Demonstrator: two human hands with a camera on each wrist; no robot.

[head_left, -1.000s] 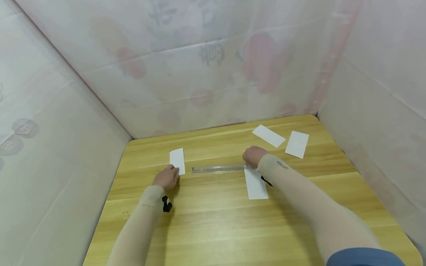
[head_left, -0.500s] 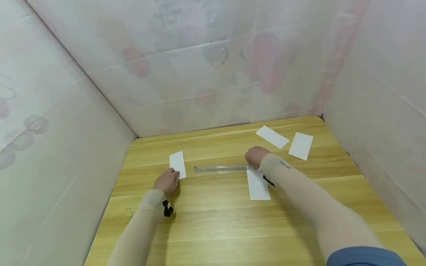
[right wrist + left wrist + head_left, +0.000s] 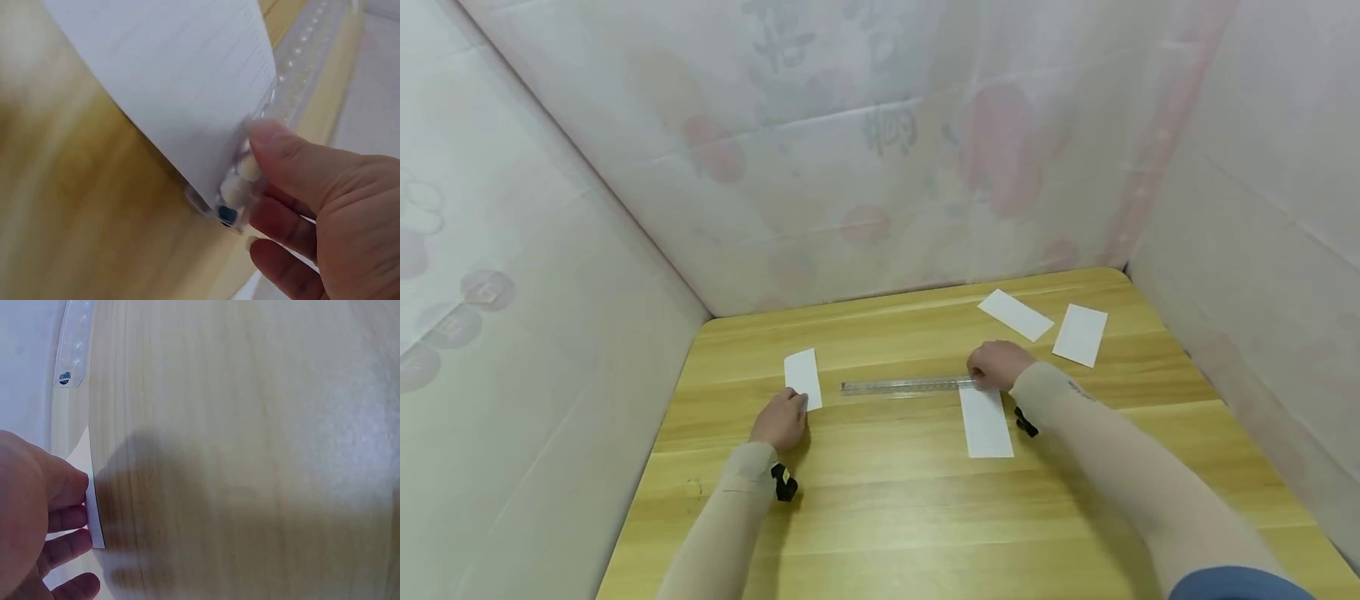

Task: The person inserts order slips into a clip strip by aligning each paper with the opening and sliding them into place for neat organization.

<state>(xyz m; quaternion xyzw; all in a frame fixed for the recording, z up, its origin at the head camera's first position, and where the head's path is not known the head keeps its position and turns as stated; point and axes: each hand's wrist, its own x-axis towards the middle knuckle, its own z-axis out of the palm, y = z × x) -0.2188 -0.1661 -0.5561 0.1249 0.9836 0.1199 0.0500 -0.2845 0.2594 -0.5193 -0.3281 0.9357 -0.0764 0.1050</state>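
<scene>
My left hand [image 3: 780, 418] is at the near edge of a small white paper slip [image 3: 802, 377] on the left of the table. In the left wrist view its thumb and index finger pinch that edge. A clear, ruler-like plastic strip [image 3: 902, 387] lies across the middle, with a dark mark at its left end. My right hand [image 3: 1000, 364] pinches the strip's right end, thumb on top; fingertips show through the plastic in the right wrist view. A lined white paper slip [image 3: 987, 423] extends toward me from there, overlapping the strip's end; which lies on top I cannot tell.
Two more white paper slips lie at the back right, one slanted [image 3: 1016, 315] and one more upright [image 3: 1080, 335]. The wood-grain table [image 3: 880, 508] is bounded by pale printed sheeting [image 3: 820, 208] behind and at both sides.
My right hand has shifted slightly right at the strip's end. The left hand stays at its slip. The head view has moved a little, so everything appears somewhat displaced.
</scene>
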